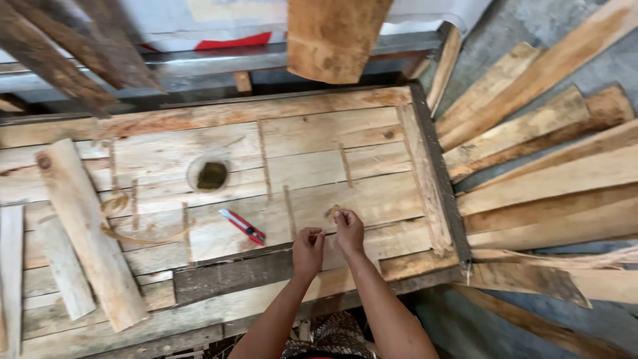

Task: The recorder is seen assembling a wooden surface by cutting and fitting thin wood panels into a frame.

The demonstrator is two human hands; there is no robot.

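The rough plank surface (319, 166), splintery and gapped, could snag skin or swallow the small pale wood scrap (331, 212) pinched in the right hand (349, 231) fingers, while the left hand (308, 249) fingers, closed together beside it, sit near the red utility knife (243, 227).

one head view looks steeply down, fairly near, at the workbench (279, 166).

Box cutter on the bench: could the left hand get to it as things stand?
Probably yes. The box cutter lies in the open on the planks, just to the left of the left hand, with nothing between them. That hand seems to pinch something small, though.
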